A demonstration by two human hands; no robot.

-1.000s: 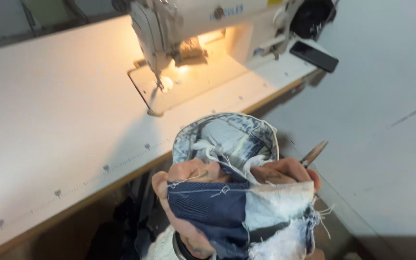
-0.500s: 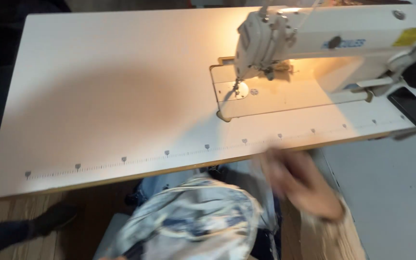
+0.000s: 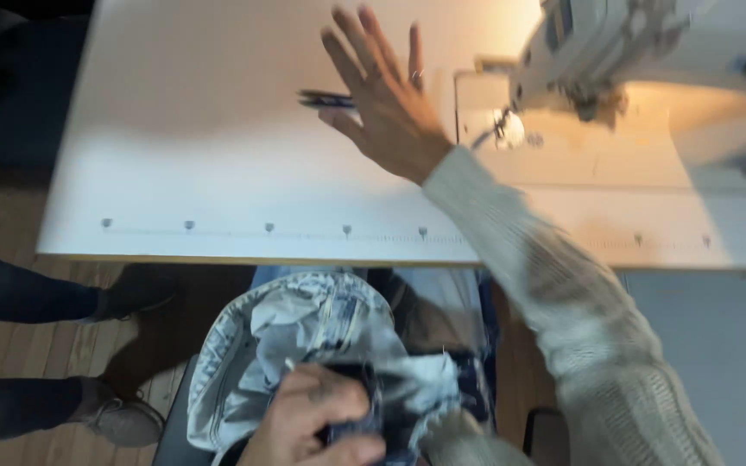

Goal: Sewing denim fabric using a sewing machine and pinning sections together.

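My right hand [image 3: 383, 108] reaches out over the white sewing table [image 3: 218, 173], palm down, fingers spread and holding nothing. A slim dark pen-like tool [image 3: 325, 99] lies on the table just left of its fingers. Whether the fingers touch the tool is unclear. Below the table edge, my left hand [image 3: 317, 423] is closed on a crumpled bundle of light and dark denim [image 3: 295, 336] in my lap. A cream knit sleeve [image 3: 554, 293] covers my right arm.
A white sewing machine [image 3: 641, 43] stands at the table's right, with its lit needle area [image 3: 507, 129] close to my right hand. Small marks run along the table's front edge [image 3: 347, 231]. Another person's dark-trousered legs and shoes [image 3: 123, 423] are on the wooden floor at left.
My right hand left the denim in my lap and swung up across the table to the left of the machine. The dark tool now lies on the table by its fingers.
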